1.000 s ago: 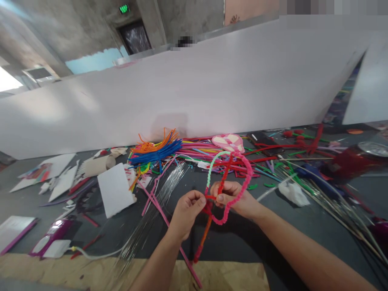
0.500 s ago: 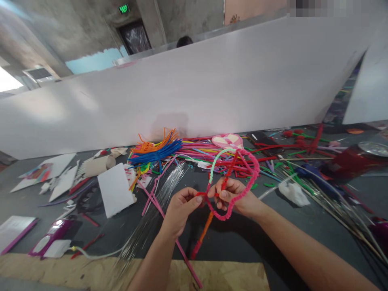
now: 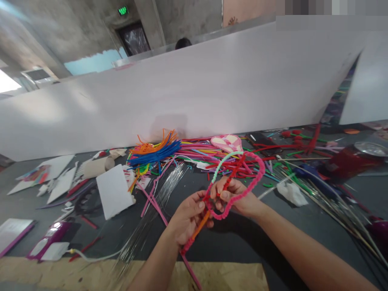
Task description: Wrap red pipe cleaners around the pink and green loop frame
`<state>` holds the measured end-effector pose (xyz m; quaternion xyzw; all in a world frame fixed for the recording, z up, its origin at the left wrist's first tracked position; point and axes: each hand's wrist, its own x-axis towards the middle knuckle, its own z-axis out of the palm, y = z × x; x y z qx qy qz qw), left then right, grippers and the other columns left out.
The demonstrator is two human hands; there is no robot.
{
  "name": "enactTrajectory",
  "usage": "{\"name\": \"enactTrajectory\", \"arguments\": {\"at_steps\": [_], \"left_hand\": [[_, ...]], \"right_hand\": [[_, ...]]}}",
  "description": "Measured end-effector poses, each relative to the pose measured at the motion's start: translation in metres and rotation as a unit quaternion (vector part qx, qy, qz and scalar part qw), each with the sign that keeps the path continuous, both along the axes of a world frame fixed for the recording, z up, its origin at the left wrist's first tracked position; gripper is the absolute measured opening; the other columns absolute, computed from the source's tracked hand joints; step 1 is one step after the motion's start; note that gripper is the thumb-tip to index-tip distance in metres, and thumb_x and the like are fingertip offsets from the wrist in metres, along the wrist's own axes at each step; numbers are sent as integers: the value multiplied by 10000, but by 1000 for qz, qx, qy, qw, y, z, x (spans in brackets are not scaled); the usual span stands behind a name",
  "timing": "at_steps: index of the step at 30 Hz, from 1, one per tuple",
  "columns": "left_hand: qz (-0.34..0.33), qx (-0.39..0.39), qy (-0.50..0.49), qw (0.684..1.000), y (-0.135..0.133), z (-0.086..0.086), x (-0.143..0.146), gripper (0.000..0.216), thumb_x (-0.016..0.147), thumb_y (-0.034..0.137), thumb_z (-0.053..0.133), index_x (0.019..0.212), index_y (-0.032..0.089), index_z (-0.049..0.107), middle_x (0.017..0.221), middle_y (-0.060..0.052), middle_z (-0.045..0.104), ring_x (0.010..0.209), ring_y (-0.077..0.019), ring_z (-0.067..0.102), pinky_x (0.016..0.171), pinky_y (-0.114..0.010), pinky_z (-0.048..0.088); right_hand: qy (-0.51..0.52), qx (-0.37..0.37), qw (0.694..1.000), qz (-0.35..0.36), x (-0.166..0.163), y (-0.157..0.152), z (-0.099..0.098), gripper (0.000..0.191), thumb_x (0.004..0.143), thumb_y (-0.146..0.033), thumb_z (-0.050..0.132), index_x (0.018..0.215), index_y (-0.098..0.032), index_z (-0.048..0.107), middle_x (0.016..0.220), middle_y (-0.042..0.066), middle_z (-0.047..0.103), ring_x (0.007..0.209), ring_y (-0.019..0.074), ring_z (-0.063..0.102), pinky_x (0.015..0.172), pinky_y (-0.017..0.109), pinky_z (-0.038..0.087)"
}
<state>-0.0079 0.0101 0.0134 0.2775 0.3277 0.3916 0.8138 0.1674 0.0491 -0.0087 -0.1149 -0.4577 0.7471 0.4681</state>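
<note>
Both hands hold a looped shape made of fuzzy pipe cleaners (image 3: pixel 257 178), mostly bright pink with a mint-green stretch at upper left. A red twisted stem crosses the loop and runs on as an orange and pink tail (image 3: pixel 198 230) toward lower left. My left hand (image 3: pixel 192 212) is closed at the crossing point, its fingers around the stem. My right hand (image 3: pixel 232 196) pinches the red stem inside the loop, close to the left fingertips. Just where the red ends meet is partly hidden by the fingers.
Blue pipe cleaners (image 3: pixel 154 153) and orange ones lie behind the hands, near a pink heart-shaped piece (image 3: pixel 227 142). Thin metal wires (image 3: pixel 157 206) lie to the left, by a white card (image 3: pixel 114 192). At right are a red can (image 3: pixel 354 161) and white tissue (image 3: pixel 292 194). A white partition (image 3: pixel 182 93) stands behind.
My left hand has shifted right, closer to my right hand, and now wraps the stem below the crossing. The loop and its tail have tilted slightly.
</note>
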Motion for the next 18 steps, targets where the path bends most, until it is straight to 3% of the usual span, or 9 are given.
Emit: {"name": "enactTrajectory", "arguments": {"at_steps": [4, 7, 9, 14, 18], "left_hand": [[-50, -19, 25, 998, -2, 1, 2, 335, 706, 296, 726, 953, 146, 556, 726, -13, 591, 451, -64, 540, 343, -133, 402], [-25, -16, 27, 999, -3, 1, 2, 346, 678, 227, 750, 943, 181, 533, 657, 46, 526, 376, -15, 443, 291, -89, 256], [-10, 0, 32, 999, -3, 0, 2, 357, 672, 214, 751, 946, 193, 523, 633, 64, 502, 367, -13, 427, 290, -88, 234], [27, 57, 73, 995, -2, -1, 4, 334, 679, 234, 747, 912, 200, 511, 660, 64, 523, 363, -21, 448, 291, -102, 255], [63, 82, 112, 988, -2, 2, 2, 306, 699, 233, 739, 923, 182, 538, 769, 18, 592, 536, -65, 582, 466, -150, 457]], "right_hand": [[-5, 13, 1000, -2, 3, 2, -2, 171, 797, -305, 662, 796, -168, 559, 831, 23, 612, 576, 90, 585, 511, 216, 484], [-23, 27, 999, -17, 4, 3, -3, 172, 772, -301, 687, 788, -163, 585, 777, 14, 608, 529, 85, 559, 488, 219, 461], [-41, 26, 998, -36, 4, 4, -4, 163, 757, -289, 702, 800, -162, 607, 735, 6, 607, 505, 83, 547, 465, 213, 446], [-73, 7, 995, -69, 4, 6, -3, 153, 739, -278, 718, 823, -163, 664, 629, -12, 615, 460, 70, 524, 438, 196, 426], [-96, -5, 992, -83, 6, 8, -4, 164, 725, -298, 728, 781, -148, 689, 617, 0, 624, 456, 75, 531, 426, 199, 425]]}}
